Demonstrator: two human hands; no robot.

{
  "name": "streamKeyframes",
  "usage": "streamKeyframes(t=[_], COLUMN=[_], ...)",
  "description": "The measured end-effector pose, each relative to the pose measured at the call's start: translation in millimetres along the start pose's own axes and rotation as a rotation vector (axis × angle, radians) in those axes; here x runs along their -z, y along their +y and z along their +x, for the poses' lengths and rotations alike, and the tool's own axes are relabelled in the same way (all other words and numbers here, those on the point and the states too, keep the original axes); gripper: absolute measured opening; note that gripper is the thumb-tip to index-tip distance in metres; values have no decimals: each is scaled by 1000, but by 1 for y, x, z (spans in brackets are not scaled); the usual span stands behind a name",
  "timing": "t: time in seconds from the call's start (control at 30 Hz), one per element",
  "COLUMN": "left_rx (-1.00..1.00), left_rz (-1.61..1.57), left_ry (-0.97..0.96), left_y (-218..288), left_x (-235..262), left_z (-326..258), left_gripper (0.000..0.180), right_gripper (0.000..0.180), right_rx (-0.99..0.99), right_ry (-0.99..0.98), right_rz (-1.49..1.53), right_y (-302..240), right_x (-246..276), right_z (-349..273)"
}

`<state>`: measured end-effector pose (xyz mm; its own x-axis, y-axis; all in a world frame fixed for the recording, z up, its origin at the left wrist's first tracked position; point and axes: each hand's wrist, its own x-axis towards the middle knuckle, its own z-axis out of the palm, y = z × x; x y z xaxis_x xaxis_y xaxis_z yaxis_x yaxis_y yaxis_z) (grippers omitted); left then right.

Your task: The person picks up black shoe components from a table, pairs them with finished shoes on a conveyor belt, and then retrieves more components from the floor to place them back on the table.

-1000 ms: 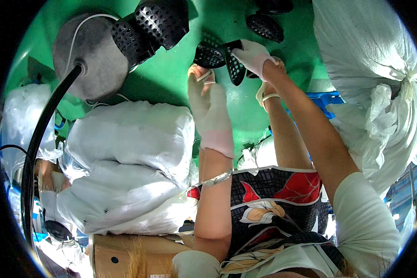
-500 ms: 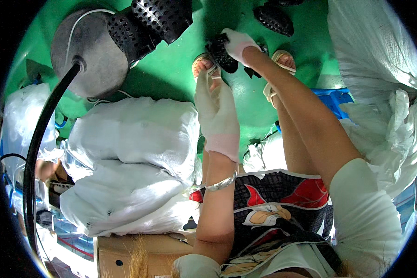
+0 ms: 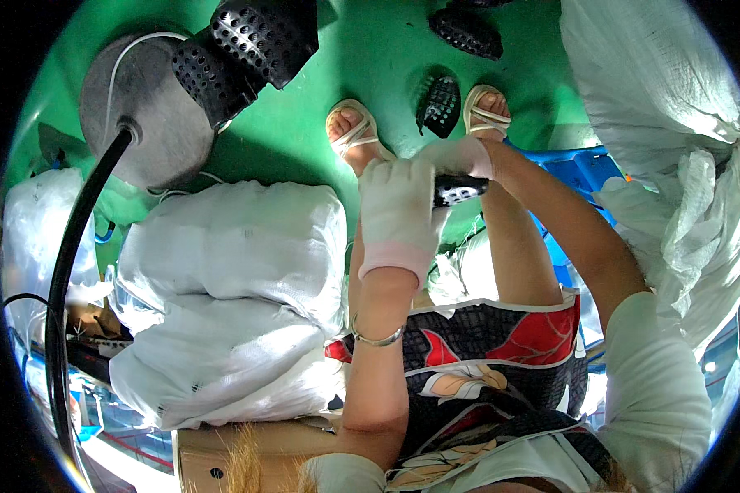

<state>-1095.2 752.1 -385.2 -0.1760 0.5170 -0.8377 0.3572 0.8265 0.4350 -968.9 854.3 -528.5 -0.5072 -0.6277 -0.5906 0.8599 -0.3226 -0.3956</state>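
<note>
Both my hands wear white gloves with pinkish cuffs and meet in front of my lap. Between them is a black perforated shoe-shaped piece (image 3: pixel 460 191) with rows of pale-looking holes. My left hand (image 3: pixel 399 207) is closed at its left end, the back of the glove facing up. My right hand (image 3: pixel 459 158) grips it from the far side; its fingertips are mostly hidden. A similar black perforated piece (image 3: pixel 440 107) lies on the green floor between my sandalled feet. Farther off lies another dark perforated piece (image 3: pixel 466 34).
Stuffed white sacks (image 3: pixel 238 238) lie at my left above a cardboard box (image 3: pixel 255 452). A round grey base (image 3: pixel 144 115) with a black bent pole (image 3: pixel 66 271) stands far left, beside larger black perforated parts (image 3: pixel 263 37). Tall white sacks (image 3: pixel 658 82) and a blue plastic stool-like thing (image 3: pixel 580 168) are at right.
My right hand has come back from the floor between my feet toward my lap with a black perforated piece. My left hand has closed on it too.
</note>
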Motion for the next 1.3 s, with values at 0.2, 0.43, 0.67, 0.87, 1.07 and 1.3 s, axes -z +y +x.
streamKeyframes(t=[0.2, 0.43, 0.67, 0.87, 1.07, 1.3], left_rx=[234, 411, 334, 236, 120, 67], left_rz=[-882, -1414, -1737, -1810, -1892, -1851], left_ry=[225, 612, 802, 691, 545, 434], left_y=[0, -17, -45, -39, -29, -31], left_x=[7, 14, 21, 29, 35, 34], left_z=[-6, -1, -2, -3, 0, 1], left_gripper=[32, 32, 29, 28, 37, 44], right_gripper=[47, 32, 58, 67, 58, 50], right_rx=[-291, -427, 364, 573, 495, 404], right_ry=[674, 778, 620, 223, 555, 618], right_rz=[-438, -1088, 51, 478, 110, 191], right_y=[15, 40, -99, -152, -148, -160], right_x=[30, 62, -3, -35, -43, -53], right_z=[28, 28, -34, -30, -2, -1])
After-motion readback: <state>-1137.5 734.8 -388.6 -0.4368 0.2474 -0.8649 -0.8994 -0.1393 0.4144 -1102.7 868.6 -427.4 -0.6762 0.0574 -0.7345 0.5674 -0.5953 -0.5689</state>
